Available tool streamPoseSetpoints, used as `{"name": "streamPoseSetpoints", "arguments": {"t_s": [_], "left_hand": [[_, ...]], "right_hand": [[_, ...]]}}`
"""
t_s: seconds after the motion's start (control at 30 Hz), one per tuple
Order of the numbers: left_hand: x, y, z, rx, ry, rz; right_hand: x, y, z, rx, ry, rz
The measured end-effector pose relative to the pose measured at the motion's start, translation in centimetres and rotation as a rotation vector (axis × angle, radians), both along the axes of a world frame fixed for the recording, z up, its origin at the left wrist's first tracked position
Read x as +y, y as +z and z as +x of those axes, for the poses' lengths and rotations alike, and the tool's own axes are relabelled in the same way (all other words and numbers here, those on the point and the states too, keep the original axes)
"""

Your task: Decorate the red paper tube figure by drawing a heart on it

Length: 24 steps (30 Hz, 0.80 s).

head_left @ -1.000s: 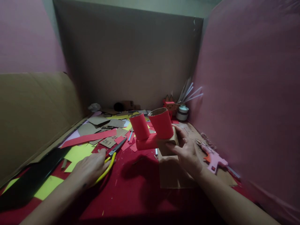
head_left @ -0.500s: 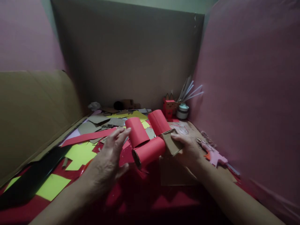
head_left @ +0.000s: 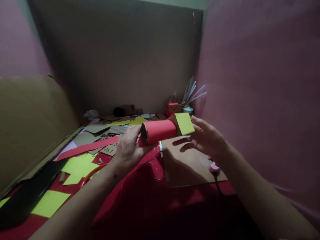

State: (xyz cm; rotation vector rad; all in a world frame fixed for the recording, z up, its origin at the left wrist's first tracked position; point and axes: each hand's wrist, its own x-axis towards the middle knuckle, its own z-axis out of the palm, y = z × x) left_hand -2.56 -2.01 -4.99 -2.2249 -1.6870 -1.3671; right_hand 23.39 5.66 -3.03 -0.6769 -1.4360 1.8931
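Observation:
My left hand [head_left: 128, 146] grips a craft piece made of red paper-covered cardboard tubes; one red tube [head_left: 160, 131] lies across in front of me, its hollow end facing left. The other tubes are mostly hidden behind it and my hand. Joined to the tube's right end is a small cardboard box with a yellow face [head_left: 185, 124]. Beside this box my right hand [head_left: 206, 136] has its fingers spread, the upper fingertips close to the box's right edge; whether they touch it I cannot tell.
A cardboard sheet [head_left: 190, 170] lies below, with a pink glue gun [head_left: 214, 167] partly behind my right arm. Yellow paper pieces [head_left: 80, 168], a red strip [head_left: 87, 148] and cardboard scraps spread left. At the back stand a red box figure [head_left: 173, 108] and glue sticks [head_left: 196, 93].
The tube piece has been turned, so its yellow face now shows and the other tubes are hidden. My left hand has taken hold of it; my right hand has let go. The view shifted right.

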Motion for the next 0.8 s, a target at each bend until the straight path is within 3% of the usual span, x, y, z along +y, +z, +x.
{"name": "streamPoseSetpoints", "arguments": {"t_s": [0.07,0.17,0.27,0.5,0.67,0.8], "left_hand": [[1.4,0.9,1.2,-0.231,-0.051,-0.159],[4.0,2.0,2.7,-0.445,-0.246,-0.314],[6.9,2.1,3.4,-0.615,-0.432,-0.460],[11.8,-0.9,3.7,-0.759,-0.584,-0.534],[12.9,-3.4,3.4,-0.810,-0.617,-0.584],[13.0,-4.3,3.0,-0.812,-0.601,-0.597]], "right_hand": [[0.7,0.6,1.2,-0.129,-0.114,0.137],[1.9,0.4,2.6,-0.330,-0.308,0.349],[2.4,-0.4,3.3,-0.375,-0.456,0.418],[1.4,-2.3,2.8,-0.438,-0.587,0.429],[1.9,-4.1,1.8,-0.459,-0.678,0.439],[2.6,-5.9,1.2,-0.427,-0.742,0.482]]}}
